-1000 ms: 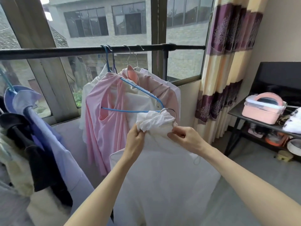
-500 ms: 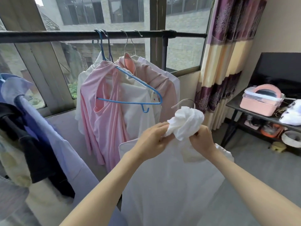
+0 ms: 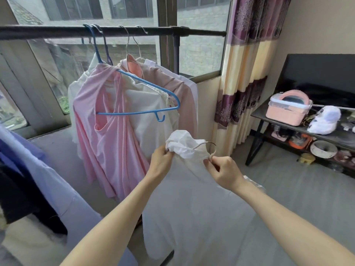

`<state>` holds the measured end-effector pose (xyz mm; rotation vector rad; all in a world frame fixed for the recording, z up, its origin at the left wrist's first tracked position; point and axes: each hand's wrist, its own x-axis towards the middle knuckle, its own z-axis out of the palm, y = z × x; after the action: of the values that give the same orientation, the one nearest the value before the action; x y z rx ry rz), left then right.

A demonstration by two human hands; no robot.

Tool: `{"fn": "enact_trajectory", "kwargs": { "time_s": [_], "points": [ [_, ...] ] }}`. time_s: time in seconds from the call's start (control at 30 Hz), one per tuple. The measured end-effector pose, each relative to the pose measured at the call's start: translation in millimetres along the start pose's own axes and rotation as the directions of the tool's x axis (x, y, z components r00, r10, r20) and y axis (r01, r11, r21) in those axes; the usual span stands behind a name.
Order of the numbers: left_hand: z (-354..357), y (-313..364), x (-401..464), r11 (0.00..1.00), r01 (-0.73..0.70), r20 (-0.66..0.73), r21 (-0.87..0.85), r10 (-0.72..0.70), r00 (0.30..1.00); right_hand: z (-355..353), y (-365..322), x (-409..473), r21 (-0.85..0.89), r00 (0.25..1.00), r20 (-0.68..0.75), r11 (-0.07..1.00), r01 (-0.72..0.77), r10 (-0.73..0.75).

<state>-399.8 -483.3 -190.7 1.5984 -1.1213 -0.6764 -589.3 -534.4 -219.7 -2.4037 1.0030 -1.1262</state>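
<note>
A white garment [image 3: 194, 204] hangs down in front of me on a pale wire hanger [image 3: 208, 145], off the rail. My left hand [image 3: 162, 163] grips the bunched white fabric at the garment's neck. My right hand [image 3: 223, 170] pinches the hanger's neck just below its hook. The black clothes rail [image 3: 76, 31] runs across the top, above and behind both hands. On it hang a pink top [image 3: 107, 143] on a blue hanger [image 3: 146, 112] and a dusty-pink garment [image 3: 169, 81] behind it.
Blue, black and cream clothes [image 3: 25, 189] hang at the left. A striped curtain [image 3: 244, 70] covers the window's right side. At the right, a dark shelf unit [image 3: 263, 116] carries a pink box [image 3: 288, 106] and a white cloth item [image 3: 324, 120]. Grey floor lies below.
The white garment on its hanger has come off the rail and moved right and down with both hands. The hanger's hook now shows free above my right hand.
</note>
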Motion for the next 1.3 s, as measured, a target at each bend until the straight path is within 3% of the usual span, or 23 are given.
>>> {"fn": "enact_trajectory", "kwargs": {
  "time_s": [0.13,0.27,0.33,0.4,0.5,0.53,0.6,0.67,0.73,0.8,0.87,1.0,1.1,1.2,1.3],
  "points": [
    [-2.5,0.8,-2.2,0.910,0.223,-0.062,-0.350,-0.260,0.964,1.0,-1.8,-6.7,-0.002,0.995,0.027,0.996,0.092,-0.092],
    [-15.3,-7.0,9.0,0.738,0.439,-0.083,-0.512,-0.551,0.830,-4.5,-3.8,-11.4,-0.002,0.993,0.059,0.995,0.101,-0.100],
    [-18.1,-13.7,14.7,0.634,0.488,0.012,-0.600,-0.603,0.798,-6.9,-10.3,-9.3,-0.010,0.991,0.110,0.997,0.072,-0.071],
    [-20.4,-16.1,12.8,0.569,0.531,0.185,-0.628,-0.553,0.813,-9.1,-16.8,-3.8,-0.032,0.990,0.134,0.999,-0.027,0.031],
    [-25.1,-12.9,2.0,0.726,0.562,0.344,-0.395,-0.450,0.824,-18.3,-17.1,6.4,-0.046,0.966,0.123,0.973,-0.225,0.229],
    [-23.3,-13.3,-1.6,0.806,0.494,0.286,-0.325,-0.414,0.864,-22.3,-16.2,8.7,-0.042,0.953,0.116,0.959,-0.279,0.282],
    [-16.5,-18.7,-11.9,0.955,0.251,-0.024,-0.161,-0.258,0.966,-27.7,-12.2,10.9,-0.024,0.926,0.097,0.931,-0.364,0.364],
    [-8.1,-24.5,-28.7,0.996,-0.009,-0.293,0.085,0.034,0.955,-30.1,-7.9,10.6,0.037,0.900,0.061,0.900,-0.434,0.432],
    [0.6,-29.2,-45.4,0.955,-0.163,-0.283,0.248,0.232,0.931,-31.4,-5.1,9.5,0.111,0.864,0.024,0.857,-0.503,0.503],
    [11.7,-38.1,-58.3,0.918,-0.173,-0.092,0.356,0.219,0.971,-30.7,-4.2,6.8,0.182,0.833,0.002,0.819,-0.544,0.553],
    [24.1,-46.9,-67.6,0.877,-0.114,0.070,0.468,0.091,0.993,-28.1,-4.0,4.2,0.252,0.803,-0.003,0.778,-0.576,0.595],
    [48.3,-54.3,-74.9,0.791,-0.055,0.134,0.610,-0.034,0.990,-26.0,-8.9,0.9,0.383,0.729,0.000,0.673,-0.632,0.684],
    [55.8,-58.4,-71.6,0.811,-0.046,0.064,0.584,0.011,0.998,-26.7,-14.9,-2.0,0.429,0.697,0.024,0.622,-0.655,0.717],
    [52.4,-62.2,-67.1,0.914,-0.084,0.018,0.398,0.083,0.996,-29.1,-15.3,-6.8,0.466,0.697,-0.008,0.619,-0.632,0.717],
    [42.1,-58.7,-64.6,0.990,0.010,-0.064,0.139,-0.001,0.998,-31.1,-10.8,-11.9,0.395,0.743,-0.099,0.711,-0.581,0.662]
  ]
}}
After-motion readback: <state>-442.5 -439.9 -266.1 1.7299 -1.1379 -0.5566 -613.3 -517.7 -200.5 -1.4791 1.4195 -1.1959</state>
